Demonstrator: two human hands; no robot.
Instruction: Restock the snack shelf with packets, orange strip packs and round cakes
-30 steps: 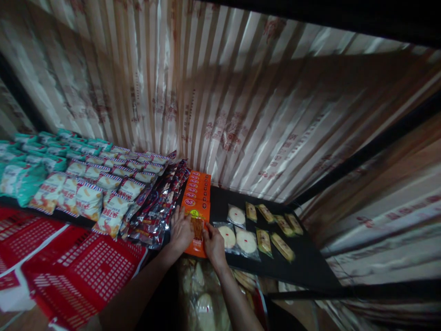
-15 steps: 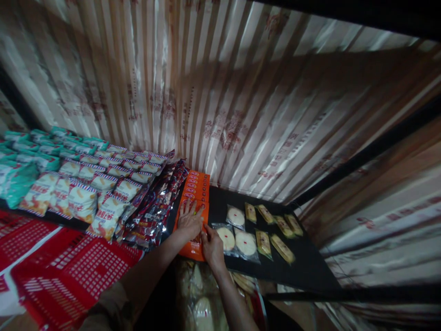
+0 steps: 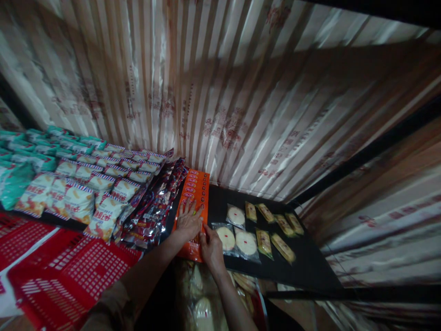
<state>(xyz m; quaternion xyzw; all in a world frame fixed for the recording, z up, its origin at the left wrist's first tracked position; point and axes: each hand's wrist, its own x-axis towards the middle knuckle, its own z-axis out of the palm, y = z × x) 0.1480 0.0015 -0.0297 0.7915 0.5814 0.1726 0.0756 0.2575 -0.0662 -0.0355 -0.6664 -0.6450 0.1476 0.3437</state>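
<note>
My left hand (image 3: pixel 189 224) lies flat, fingers spread, on a row of overlapping orange snack packets (image 3: pixel 193 186). Close beside it, my right hand (image 3: pixel 212 250) has its thumb and bent fingers at the right edge of the front orange packet. Part of that packet is covered by both hands. Left of the orange row are shiny dark red packets (image 3: pixel 151 209). To the right, on the black shelf (image 3: pixel 227 195), lie round white cakes (image 3: pixel 246 241) in clear wrappers and several yellowish wrapped bars (image 3: pixel 263 242).
White snack bags (image 3: pixel 81 202) and green bags (image 3: pixel 17 181) fill the shelf's left end. Red plastic baskets (image 3: pixel 79 271) stand below at the left. A clear bag of packaged food (image 3: pixel 203 312) sits below the shelf's front edge. Printed sheeting (image 3: pixel 220 92) hangs behind, with a dark post (image 3: pixel 368 154) at right.
The view has shifted very slightly. Both hands stay at nearly the same place on the orange packets, and the goods around them have not moved.
</note>
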